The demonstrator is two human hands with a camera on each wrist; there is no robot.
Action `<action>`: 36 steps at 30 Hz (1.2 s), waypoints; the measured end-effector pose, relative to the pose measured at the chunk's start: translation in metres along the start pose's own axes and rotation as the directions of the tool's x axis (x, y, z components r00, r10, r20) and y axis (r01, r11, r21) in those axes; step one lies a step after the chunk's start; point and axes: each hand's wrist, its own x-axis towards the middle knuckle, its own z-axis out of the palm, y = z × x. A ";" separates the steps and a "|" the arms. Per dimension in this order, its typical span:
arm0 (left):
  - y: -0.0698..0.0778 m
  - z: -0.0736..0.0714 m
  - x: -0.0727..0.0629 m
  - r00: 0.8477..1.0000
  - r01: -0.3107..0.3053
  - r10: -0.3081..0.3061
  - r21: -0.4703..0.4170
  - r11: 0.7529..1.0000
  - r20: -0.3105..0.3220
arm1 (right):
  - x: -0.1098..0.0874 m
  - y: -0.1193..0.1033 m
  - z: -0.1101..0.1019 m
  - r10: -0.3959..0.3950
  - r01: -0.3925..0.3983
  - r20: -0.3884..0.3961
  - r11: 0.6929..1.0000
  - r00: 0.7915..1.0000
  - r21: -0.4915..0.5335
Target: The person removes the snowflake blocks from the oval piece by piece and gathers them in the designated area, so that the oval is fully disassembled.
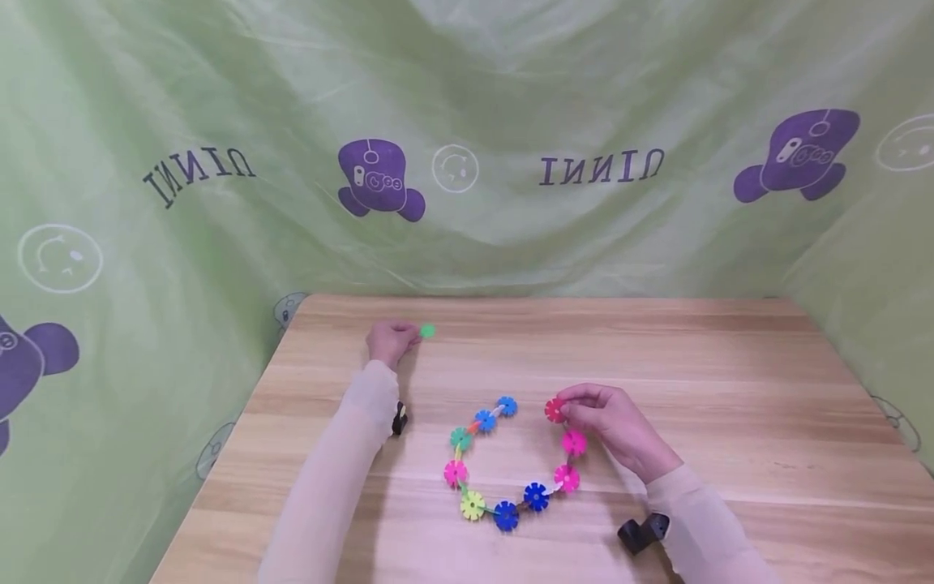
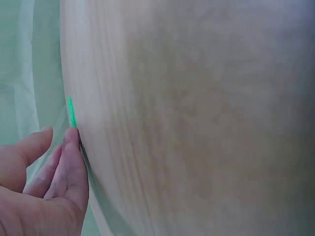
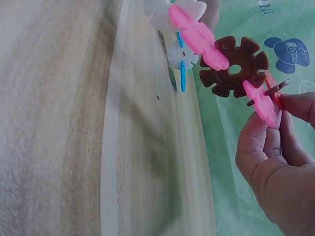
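Fingers extended, my left hand [image 1: 392, 342] touches a green interlocking disc [image 1: 427, 331] with its fingertips near the table's far edge. In the left wrist view the disc shows edge-on at the fingertips, and the thumb stands apart from it. My right hand [image 1: 620, 426] pinches the red interlocking disc [image 1: 554, 410] between thumb and fingers. That disc is one end of a chain of notched discs [image 1: 506, 516] in a ring with a gap at the top. The other end is a blue disc [image 1: 507, 406]. In the right wrist view a brown disc [image 3: 221, 78] joins pink discs near the fingers.
The wood-grain table [image 1: 730, 365] is enclosed at the back and sides by a green printed curtain [image 1: 496, 243]. A black wrist device [image 1: 642, 533] sits at the right sleeve, and another [image 1: 399, 418] at the left.
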 end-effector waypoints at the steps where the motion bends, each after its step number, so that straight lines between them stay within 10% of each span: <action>1: 0.001 0.000 -0.001 1.000 -0.008 0.008 0.003 1.000 0.013 | 0.000 -0.001 -0.001 -0.004 0.004 0.003 1.000 1.000 -0.003; 7: 0.017 0.013 -0.020 0.963 -0.035 0.044 -0.037 0.999 0.266 | 0.002 -0.007 -0.002 -0.017 0.017 0.001 1.000 1.000 -0.009; 14: 0.044 0.045 -0.077 0.740 -0.066 0.100 -0.076 0.995 0.665 | 0.003 -0.008 -0.001 -0.014 0.014 -0.006 1.000 1.000 0.013; 18: 0.045 0.058 -0.105 0.674 -0.083 0.092 -0.049 0.995 0.733 | 0.004 -0.004 0.002 -0.006 0.006 -0.020 1.000 1.000 0.018; 36: 0.035 0.081 -0.145 0.684 -0.230 0.148 0.018 0.973 0.714 | 0.005 -0.002 0.015 -0.046 0.046 -0.022 0.999 0.999 0.028</action>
